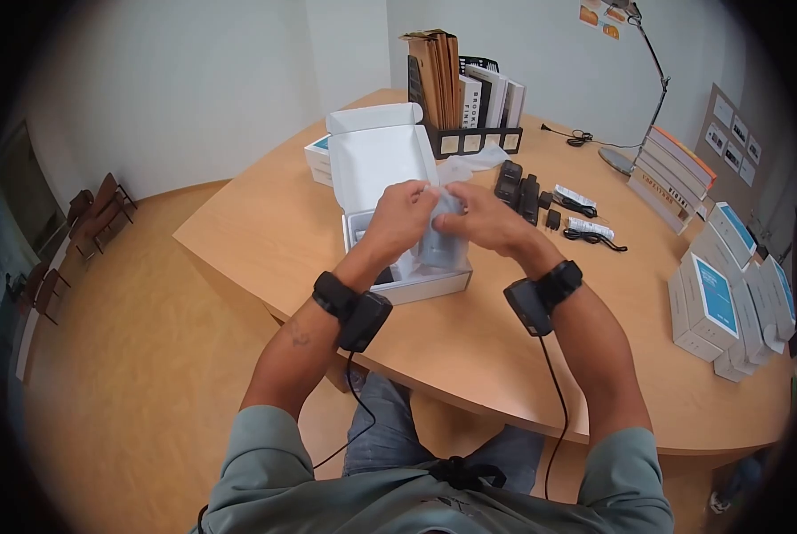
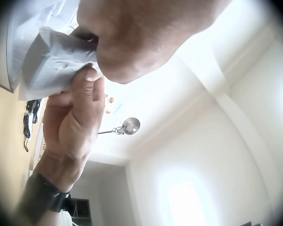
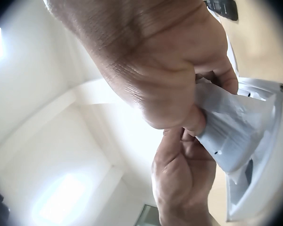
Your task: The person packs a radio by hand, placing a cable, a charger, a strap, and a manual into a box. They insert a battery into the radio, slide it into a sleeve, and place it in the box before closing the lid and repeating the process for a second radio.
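Both hands up over the open box point(image 1: 390, 169) on the surface point(image 1: 265, 222). Left hand point(image 1: 403, 218) and right hand point(image 1: 483, 218) each pinch the top of a grey pouch point(image 1: 443, 240), fingers curled on it; pouch hangs just above the box's tray. Wrist views too close to tell what's inside, prob. a wrapped device. Black chargers point(image 1: 519, 187) and cables point(image 1: 585, 233) lie near, to the right. More boxes point(image 1: 710, 307) stacked well apart at the far right.

Bright, even room light; fisheye vignette darkens edges, wrist views glare-washed and blurred close up.
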The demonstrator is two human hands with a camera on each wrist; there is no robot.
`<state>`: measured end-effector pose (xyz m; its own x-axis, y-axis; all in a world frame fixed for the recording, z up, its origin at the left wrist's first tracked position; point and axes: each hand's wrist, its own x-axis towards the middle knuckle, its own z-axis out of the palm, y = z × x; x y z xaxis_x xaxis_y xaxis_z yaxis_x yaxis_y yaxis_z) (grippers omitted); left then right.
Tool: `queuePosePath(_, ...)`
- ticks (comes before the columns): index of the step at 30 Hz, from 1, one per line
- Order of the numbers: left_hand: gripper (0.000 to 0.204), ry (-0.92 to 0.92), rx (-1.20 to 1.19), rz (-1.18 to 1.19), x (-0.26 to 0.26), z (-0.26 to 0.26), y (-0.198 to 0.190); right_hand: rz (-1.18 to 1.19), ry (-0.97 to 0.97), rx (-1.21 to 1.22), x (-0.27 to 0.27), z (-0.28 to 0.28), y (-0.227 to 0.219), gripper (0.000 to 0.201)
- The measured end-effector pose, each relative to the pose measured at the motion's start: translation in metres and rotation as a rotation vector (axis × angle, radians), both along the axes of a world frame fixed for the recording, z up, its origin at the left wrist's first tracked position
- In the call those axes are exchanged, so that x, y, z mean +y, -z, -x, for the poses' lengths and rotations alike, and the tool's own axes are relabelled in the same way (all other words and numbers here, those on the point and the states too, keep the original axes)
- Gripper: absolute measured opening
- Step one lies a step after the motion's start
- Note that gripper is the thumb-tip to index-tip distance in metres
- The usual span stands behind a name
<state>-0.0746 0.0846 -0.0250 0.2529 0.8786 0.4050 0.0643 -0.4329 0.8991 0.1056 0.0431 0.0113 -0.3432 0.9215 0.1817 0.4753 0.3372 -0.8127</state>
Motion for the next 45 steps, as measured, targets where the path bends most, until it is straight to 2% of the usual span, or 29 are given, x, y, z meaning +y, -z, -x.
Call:
queuePosePath(2,0.037,-0.021,0.254,-0.005,0.004,0.012,0.001,-0.005,-0.026,-0.002,0.012,0.003,0.01,0.046)
queuePosePath(3,0.037,-0.022,0.25,-0.003,0.005,0.017,0.004,-0.008,-0.053,0.0,0.017,0.005,0.015,0.047)
queuePosePath(5,0.036,-0.193,0.337,-0.178,-0.003,0.025,0.006,0.0,-0.058,-0.047,0.024,0.005,0.019,0.044)
queuePosePath(6,0.036,-0.192,0.336,-0.176,-0.002,0.031,0.009,0.003,-0.059,-0.089,0.028,0.004,0.021,0.042)
queuePosePath(7,0.037,-0.32,0.254,-0.288,0.0,0.039,0.013,0.004,-0.056,-0.089,0.03,0.005,0.023,0.042)
queuePosePath(8,0.038,-0.446,0.169,-0.399,0.003,0.047,0.018,-0.047,-0.039,-0.2,0.032,0.006,0.026,0.041)
queuePosePath(9,0.038,-0.442,0.169,-0.396,0.007,0.056,0.022,-0.097,-0.023,-0.31,0.033,0.007,0.029,0.04)
queuePosePath(11,0.043,-0.622,0.15,-0.446,0.017,0.077,0.031,-0.109,-0.035,-0.391,0.036,0.009,0.029,0.04)
queuePosePath(12,0.043,-0.622,0.151,-0.446,0.022,0.084,0.035,-0.127,-0.05,-0.469,0.037,0.011,0.029,0.041)
queuePosePath(14,0.048,-0.764,0.302,-0.461,0.034,0.097,0.049,-0.121,-0.03,-0.503,0.034,0.017,0.028,0.04)
queuePosePath(15,0.048,-0.765,0.303,-0.462,0.043,0.101,0.055,-0.116,-0.009,-0.539,0.032,0.02,0.026,0.039)
queuePosePath(17,0.053,-0.585,-0.001,-0.044,0.063,0.104,0.064,-0.098,-0.003,-0.61,0.028,0.028,0.021,0.039)
queuePosePath(18,0.053,-0.585,-0.006,-0.047,0.068,0.104,0.069,-0.075,0.006,-0.683,0.026,0.031,0.019,0.039)
queuePosePath(20,0.054,-0.431,-0.112,0.073,0.072,0.1,0.068,-0.096,0.008,-0.674,0.024,0.032,0.02,0.037)
queuePosePath(21,0.054,-0.429,-0.117,0.07,0.073,0.096,0.068,-0.11,0.007,-0.662,0.024,0.032,0.02,0.036)
queuePosePath(23,0.052,-0.228,-0.317,0.105,0.069,0.085,0.068,-0.182,0.009,-0.747,0.033,0.029,0.03,0.034)
queuePosePath(25,0.046,-0.278,-0.278,0.112,0.07,0.08,0.069,-0.254,0.01,-0.831,0.04,0.025,0.042,0.032)
queuePosePath(27,0.041,-0.326,-0.241,0.118,0.073,0.078,0.07,-0.243,-0.009,-0.693,0.04,0.018,0.051,0.03)
queuePosePath(30,0.033,-0.355,-0.217,0.096,0.072,0.077,0.071,-0.199,-0.07,-0.617,0.043,0.012,0.05,0.028)
queuePosePath(31,0.031,-0.399,-0.236,0.087,0.071,0.076,0.071,-0.197,-0.069,-0.615,0.04,0.01,0.05,0.028)
queuePosePath(33,0.029,-0.44,-0.255,0.076,0.072,0.075,0.071,-0.37,-0.064,-0.684,0.035,0.006,0.049,0.03)
queuePosePath(36,0.03,-0.434,-0.241,0.076,0.07,0.074,0.069,-0.285,-0.015,-0.716,0.032,0.012,0.05,0.033)
queuePosePath(39,0.029,-0.384,-0.335,0.054,0.071,0.078,0.066,-0.31,0.01,-0.762,0.027,0.013,0.049,0.034)
queuePosePath(40,0.031,-0.31,-0.435,0.145,0.071,0.083,0.064,-0.314,0.012,-0.763,0.023,0.013,0.047,0.034)
queuePosePath(41,0.034,-0.234,-0.533,0.238,0.071,0.085,0.063,-0.344,0.044,-0.618,0.019,0.012,0.045,0.031)
queuePosePath(42,0.034,-0.237,-0.536,0.236,0.072,0.085,0.063,-0.37,0.073,-0.472,0.016,0.012,0.043,0.028)
queuePosePath(44,0.035,-0.137,-0.629,0.279,0.066,0.086,0.058,-0.393,0.088,-0.45,0.009,0.015,0.029,0.026)
queuePosePath(45,0.035,-0.143,-0.627,0.279,0.063,0.087,0.056,-0.417,0.11,-0.426,0.007,0.016,0.025,0.024)
